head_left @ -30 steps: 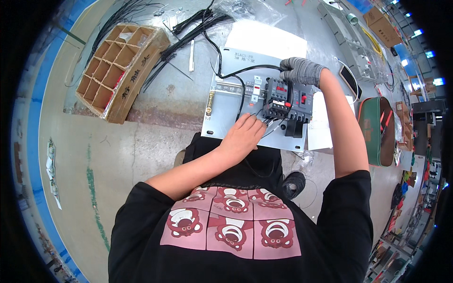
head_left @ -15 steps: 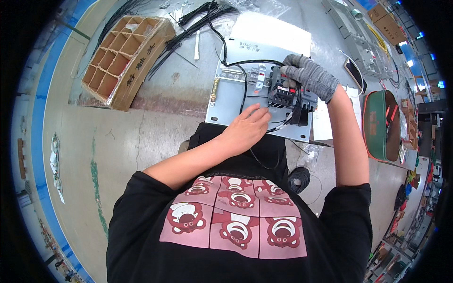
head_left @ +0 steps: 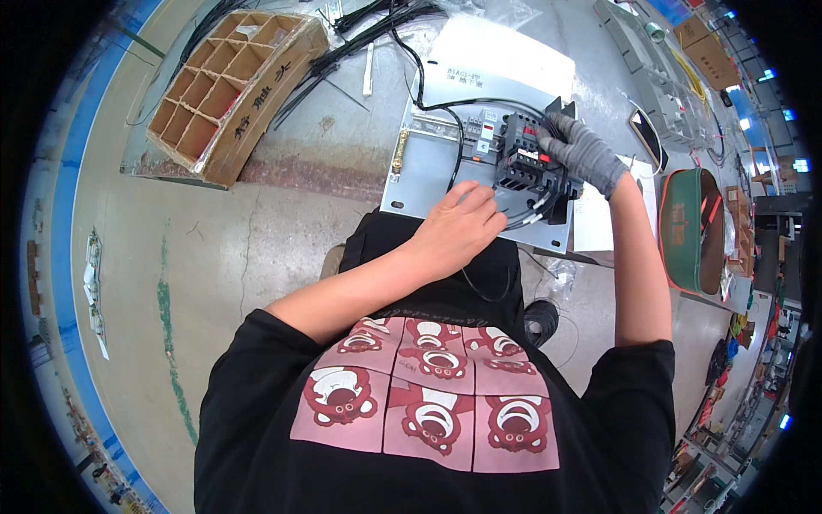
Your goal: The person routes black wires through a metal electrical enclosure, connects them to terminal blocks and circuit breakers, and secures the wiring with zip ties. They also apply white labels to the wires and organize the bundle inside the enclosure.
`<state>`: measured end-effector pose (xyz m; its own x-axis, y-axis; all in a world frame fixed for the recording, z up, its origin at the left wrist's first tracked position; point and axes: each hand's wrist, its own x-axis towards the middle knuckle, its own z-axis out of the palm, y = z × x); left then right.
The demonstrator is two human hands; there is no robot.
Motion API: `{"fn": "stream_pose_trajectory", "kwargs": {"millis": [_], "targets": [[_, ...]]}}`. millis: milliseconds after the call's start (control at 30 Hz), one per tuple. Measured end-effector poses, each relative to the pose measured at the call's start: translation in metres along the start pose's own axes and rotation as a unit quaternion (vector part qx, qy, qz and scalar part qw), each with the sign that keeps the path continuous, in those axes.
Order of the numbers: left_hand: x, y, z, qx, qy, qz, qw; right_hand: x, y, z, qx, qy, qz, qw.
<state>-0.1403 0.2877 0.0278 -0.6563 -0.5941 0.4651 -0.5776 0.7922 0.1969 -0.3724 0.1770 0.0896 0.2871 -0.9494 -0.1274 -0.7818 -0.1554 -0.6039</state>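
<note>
A grey metal mounting plate [head_left: 421,176] lies at the table's front edge, carrying a black contactor [head_left: 522,154] and a small white-and-grey circuit breaker [head_left: 486,137]. My left hand [head_left: 462,224], bare, is closed at the plate's near edge; a thin black wire [head_left: 481,289] hangs in a loop below it. My right hand [head_left: 591,156], in a grey knitted glove, bends over the contactor's right side with its fingers closed around black wires [head_left: 556,182]. Its fingertips are partly hidden among them. Pale sleeves [head_left: 535,210] mark some wires near the plate's front.
A divided cardboard box [head_left: 231,98] stands at the left, near black cable ties [head_left: 364,43]. White paper [head_left: 497,56] lies behind the plate. On the right are a phone [head_left: 648,137], a green tool bag [head_left: 685,227] and grey enclosure parts [head_left: 655,77].
The plate and contactor appear slightly farther right and turned a little. My right hand has slid from the contactor's top toward the wires on its right; my left hand stays near the front edge.
</note>
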Motion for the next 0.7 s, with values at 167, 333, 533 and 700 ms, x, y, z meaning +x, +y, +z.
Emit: {"fn": "stream_pose_trajectory", "kwargs": {"millis": [167,333,533,700], "targets": [[-0.006,0.003,0.002,-0.042,-0.002,0.006,0.999,-0.015,0.004,-0.002,0.126,-0.045,0.102,0.986],[-0.011,0.001,-0.004,-0.058,0.006,0.007,0.998,-0.05,0.001,0.022,0.17,-0.001,0.145,0.975],[-0.018,0.005,-0.005,-0.082,-0.005,0.044,0.996,-0.081,-0.007,0.043,0.3,0.062,0.155,0.939],[-0.019,0.003,-0.011,-0.083,-0.018,0.044,0.995,-0.079,-0.008,0.048,0.29,0.083,0.142,0.943]]}}
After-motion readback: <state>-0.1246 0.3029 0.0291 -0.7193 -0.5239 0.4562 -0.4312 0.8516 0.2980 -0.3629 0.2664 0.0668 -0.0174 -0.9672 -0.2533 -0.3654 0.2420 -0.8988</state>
